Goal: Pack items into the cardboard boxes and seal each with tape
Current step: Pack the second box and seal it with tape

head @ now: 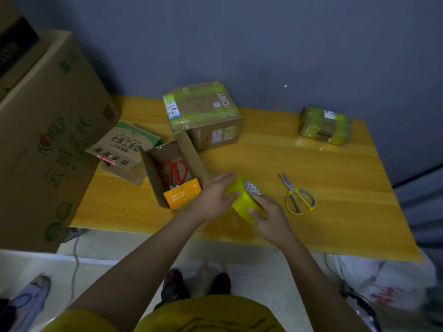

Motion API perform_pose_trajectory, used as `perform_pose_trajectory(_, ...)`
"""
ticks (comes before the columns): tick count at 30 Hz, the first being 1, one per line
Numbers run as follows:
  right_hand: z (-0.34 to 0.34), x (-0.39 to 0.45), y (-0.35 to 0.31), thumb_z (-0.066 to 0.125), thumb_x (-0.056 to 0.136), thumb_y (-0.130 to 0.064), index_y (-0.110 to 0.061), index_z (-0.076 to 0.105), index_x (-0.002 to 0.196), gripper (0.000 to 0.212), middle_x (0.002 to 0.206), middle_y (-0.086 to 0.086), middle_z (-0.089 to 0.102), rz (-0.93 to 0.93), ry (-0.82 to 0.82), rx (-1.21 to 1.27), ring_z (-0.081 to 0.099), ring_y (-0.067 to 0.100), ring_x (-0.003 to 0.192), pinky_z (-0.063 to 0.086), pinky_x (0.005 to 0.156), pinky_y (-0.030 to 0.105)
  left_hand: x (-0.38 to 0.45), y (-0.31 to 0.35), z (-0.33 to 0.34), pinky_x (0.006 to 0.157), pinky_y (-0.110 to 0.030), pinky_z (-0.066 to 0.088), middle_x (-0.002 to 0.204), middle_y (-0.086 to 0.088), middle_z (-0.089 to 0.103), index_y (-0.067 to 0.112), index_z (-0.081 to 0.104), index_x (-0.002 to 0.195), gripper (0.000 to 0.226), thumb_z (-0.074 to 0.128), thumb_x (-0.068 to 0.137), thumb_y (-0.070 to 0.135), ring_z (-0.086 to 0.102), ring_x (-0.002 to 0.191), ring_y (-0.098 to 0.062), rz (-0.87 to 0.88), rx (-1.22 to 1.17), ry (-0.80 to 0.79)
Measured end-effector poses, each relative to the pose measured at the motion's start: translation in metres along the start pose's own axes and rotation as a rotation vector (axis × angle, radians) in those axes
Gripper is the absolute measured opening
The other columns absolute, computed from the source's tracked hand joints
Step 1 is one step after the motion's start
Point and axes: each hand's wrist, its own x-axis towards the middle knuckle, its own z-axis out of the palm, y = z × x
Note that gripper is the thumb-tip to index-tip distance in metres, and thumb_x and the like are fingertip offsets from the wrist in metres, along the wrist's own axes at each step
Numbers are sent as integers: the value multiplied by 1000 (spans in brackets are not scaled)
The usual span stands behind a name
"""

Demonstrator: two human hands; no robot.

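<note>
Head view, single frame, looking down on a yellow wooden table (pixel 311 178) set against a grey-blue wall. Both hands hold a roll of yellow-green packing tape (pixel 242 200) just above the table's near-centre. Left hand (pixel 213 197) wraps the roll's left side, fingers over the top, thumb pressed on the outer face. Right hand (pixel 268 216) grips the roll's right and lower side, thumb on the outer tape surface, fingers curled round the edge; the patterned core shows between the two hands. Just left of the hands: an open small cardboard box (pixel 167 173), flaps up, holding red-handled scissors (pixel 175 173) and an orange packet (pixel 182 194) at its near end. The packet touches the box's near wall; whether the scissors lie on it or only beside it, cannot tell. Behind the open box stands a larger sealed cardboard box (pixel 206 113) with green tape bands across the top. Left of the open box lies a printed carton (pixel 124 149), tilted, touching a very large cardboard box (pixel 48 140) that stands beside the table. Far right rear of the table: a small parcel (pixel 324 125), heavily wrapped in yellow-green tape. Yellow-and-grey scissors (pixel 297 195) lie flat on the table, near the right hand, not touching it. Below the table edge: pale floor, dark shoes, a yellow garment.
</note>
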Motion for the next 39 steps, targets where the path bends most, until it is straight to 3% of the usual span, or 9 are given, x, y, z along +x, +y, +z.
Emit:
perform_pose_trajectory(3, -8, -1, -5, 57, 79, -31, -3, 64, 122, 52, 119, 16, 64, 15, 18, 38, 58, 35, 112, 42, 100, 52, -3, 6, 3, 99, -29, 40, 123, -8, 54, 9, 54, 131, 40, 57, 95, 27, 51, 115, -19, 22, -83, 129)
perform_pose_trajectory(7, -11, -3, -8, 57, 80, -28, -1, 63, 122, 50, 118, 16, 63, -5, 35, 83, 57, 35, 112, 43, 100, 48, -6, 10, 3, 83, -35, 48, 98, -2, 54, 11, 61, 106, 16, 62, 93, 20, 56, 92, -15, 58, -128, 209)
perform_pose_trajectory(11, -12, -4, -12, 57, 82, -30, -1, 62, 123, 51, 117, 13, 63, -51, 19, 100, 56, 33, 111, 44, 98, 41, 3, 9, -9, 97, -37, 43, 124, -10, 51, 7, 51, 130, 34, 48, 100, 21, 52, 117, -24, -16, -95, 253)
perform_pose_trajectory(15, -12, -7, -18, 55, 81, -20, 0, 61, 125, 48, 114, 0, 55, -95, 10, 111, 52, 28, 113, 35, 96, 29, 17, 11, -26, 110, -25, 25, 154, -7, 32, 9, 33, 147, 47, 34, 104, 28, 29, 141, -21, -217, -256, 79)
perform_pose_trajectory(19, -13, -7, -19, 53, 82, -19, -4, 60, 126, 47, 117, -1, 54, -120, 2, 124, 49, 24, 116, 31, 97, 22, 26, 10, -31, 86, -18, 34, 138, -10, 51, 7, 53, 132, 35, 36, 104, 21, 47, 124, -22, -258, -278, 58)
perform_pose_trajectory(24, -17, -10, -20, 52, 82, -19, -4, 59, 127, 48, 116, -4, 52, -128, 23, 156, 47, 20, 114, 31, 95, 22, 25, 7, -33, 86, -26, 37, 122, -2, 56, 8, 58, 114, 23, 43, 102, 21, 50, 110, -17, -309, -380, 87)
perform_pose_trajectory(29, -17, -14, -16, 52, 83, -23, -3, 57, 128, 49, 117, 0, 52, -86, 32, 232, 49, 20, 115, 35, 93, 17, 22, 2, -38, 83, -35, 45, 87, 1, 53, 15, 54, 91, 9, 51, 99, 17, 51, 89, -18, -288, -459, 130)
perform_pose_trajectory(35, -16, -19, -27, 53, 85, -21, -18, 56, 120, 36, 106, -5, 56, -92, 11, 372, 54, -7, 95, 39, 83, 7, 13, -2, -41, 59, -14, 34, 83, -2, 48, 9, 53, 94, 12, 49, 100, 18, 45, 80, -16, -243, -357, 133)
perform_pose_trajectory(39, -8, -24, -36, 56, 83, -38, -25, 60, 110, 30, 107, 2, 61, -58, -10, 485, 56, -3, 96, 42, 84, 14, 5, -7, -43, 71, -25, 39, 87, 4, 51, 10, 52, 92, 13, 48, 100, 19, 48, 86, -14, -272, -394, 140)
